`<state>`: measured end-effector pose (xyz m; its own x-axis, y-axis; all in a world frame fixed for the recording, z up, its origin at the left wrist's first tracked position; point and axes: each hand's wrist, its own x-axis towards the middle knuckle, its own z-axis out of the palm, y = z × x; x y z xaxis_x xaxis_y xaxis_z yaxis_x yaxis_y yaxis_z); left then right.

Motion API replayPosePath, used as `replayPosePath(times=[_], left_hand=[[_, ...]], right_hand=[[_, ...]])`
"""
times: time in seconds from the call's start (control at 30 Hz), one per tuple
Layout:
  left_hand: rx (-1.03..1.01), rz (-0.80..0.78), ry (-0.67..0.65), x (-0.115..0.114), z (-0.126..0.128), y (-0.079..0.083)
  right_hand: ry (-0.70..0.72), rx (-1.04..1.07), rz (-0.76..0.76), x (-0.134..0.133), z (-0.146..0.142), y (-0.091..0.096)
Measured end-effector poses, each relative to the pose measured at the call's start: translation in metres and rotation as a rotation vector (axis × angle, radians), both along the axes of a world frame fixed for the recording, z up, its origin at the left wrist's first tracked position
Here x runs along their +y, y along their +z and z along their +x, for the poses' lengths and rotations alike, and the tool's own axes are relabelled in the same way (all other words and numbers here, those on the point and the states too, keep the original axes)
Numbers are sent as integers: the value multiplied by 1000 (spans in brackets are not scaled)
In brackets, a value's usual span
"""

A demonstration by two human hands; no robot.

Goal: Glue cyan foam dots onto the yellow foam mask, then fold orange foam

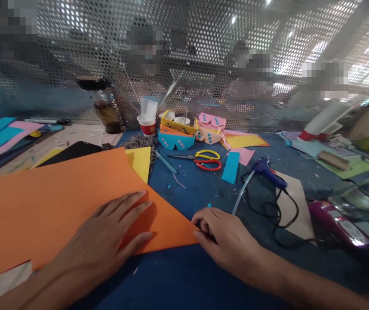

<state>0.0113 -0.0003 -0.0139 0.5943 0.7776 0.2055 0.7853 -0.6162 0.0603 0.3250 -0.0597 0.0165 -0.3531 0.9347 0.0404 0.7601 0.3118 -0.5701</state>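
Orange sheet point(75, 193) under L grip point(107, 234), flat w/ thumb apart, no grasp; R grip point(223, 232) pinching its rt corner.

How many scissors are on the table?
1 that I can see: the scissors with a yellow and a red handle, lying on the blue table beyond the right hand. More might be hidden under the orange sheet.

I log remotely: left hand point(107, 232), bare, slender-fingered; right hand point(226, 237), likewise bare; two slim forearms point(294, 277), uncovered as far as my view reaches.
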Motion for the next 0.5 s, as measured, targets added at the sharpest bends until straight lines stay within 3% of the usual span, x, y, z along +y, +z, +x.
replayPosePath(times=[0.17,0.5], left_hand=[[-1,16,-8,1,1,2],[25,26,5,4,-2,-11]], right_hand=[[-57,84,-75,3,3,0],[-149,323,-264,14,11,10]])
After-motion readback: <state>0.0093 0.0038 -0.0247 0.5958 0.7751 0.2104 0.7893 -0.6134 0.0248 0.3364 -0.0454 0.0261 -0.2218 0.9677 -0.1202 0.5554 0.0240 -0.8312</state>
